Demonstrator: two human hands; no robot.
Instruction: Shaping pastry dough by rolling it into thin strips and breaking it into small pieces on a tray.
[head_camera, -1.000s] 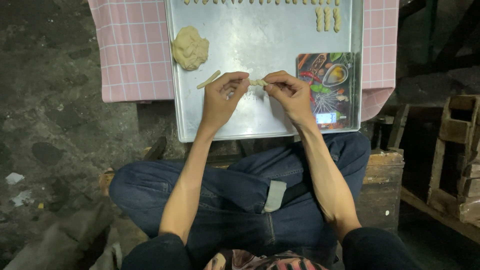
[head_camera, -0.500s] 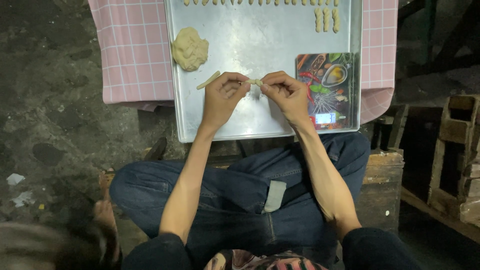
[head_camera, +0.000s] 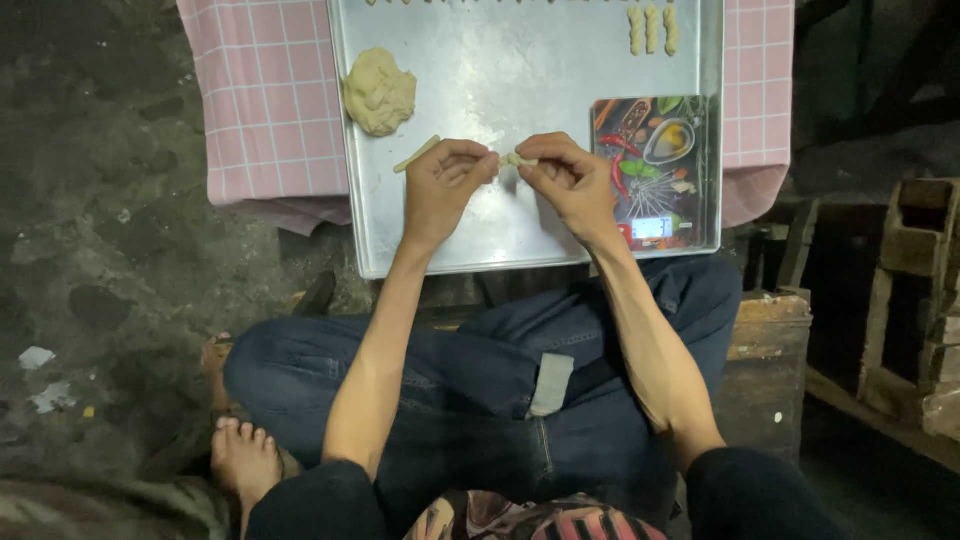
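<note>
While both hands meet over the near part of the metal tray (head_camera: 520, 240), the left hand (head_camera: 445, 185) and right hand (head_camera: 570, 180) each pinch one end of a small dough piece (head_camera: 515, 159). A dough lump (head_camera: 379, 92) sits far left, and a kitchen scale (head_camera: 655, 170) lies right.

Drawn closer together over the metal tray (head_camera: 480, 60) since a second ago: left hand (head_camera: 440, 190) and right hand (head_camera: 570, 180), with less of the small dough piece (head_camera: 514, 159) showing between the fingers (head_camera: 484, 166). Possibly twisted tighter, though too small to tell. Gone from the lower left corner: the blurred dark shape of half a second ago. Now in view there, a bare foot (head_camera: 243, 458).
</note>
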